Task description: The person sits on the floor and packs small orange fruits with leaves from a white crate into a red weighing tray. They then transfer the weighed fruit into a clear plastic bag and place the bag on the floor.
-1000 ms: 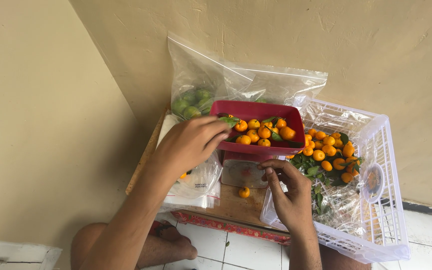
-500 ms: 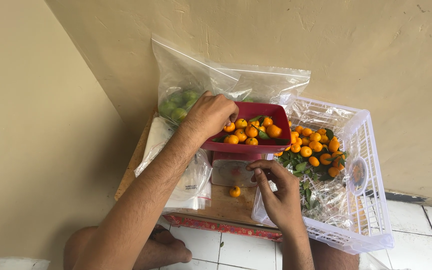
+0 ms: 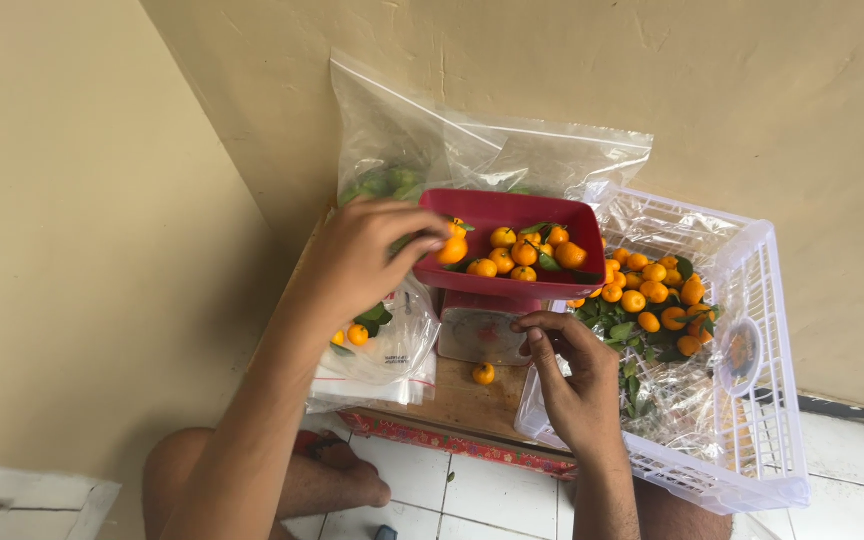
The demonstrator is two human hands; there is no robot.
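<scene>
Tiles of white glazed floor (image 3: 482, 500) lie nearest, with the person's bare foot (image 3: 337, 480) on them at the left. Just beyond, the right hand (image 3: 572, 385) hovers at the near left corner of the white slotted plastic crate (image 3: 752, 440), fingers curled narrow, thumb and forefinger pinched, though I cannot tell on what. A loose small orange fruit (image 3: 483, 373) sits on the wooden board (image 3: 462, 400) beside the grey scale body (image 3: 479, 328). Farther left, the left hand (image 3: 362, 255) pinches one round orange citrus fruit (image 3: 453, 249) over the red rectangular plastic weighing tray (image 3: 522, 245). Clear plastic zip bags (image 3: 512, 150) lean on the far wall.
</scene>
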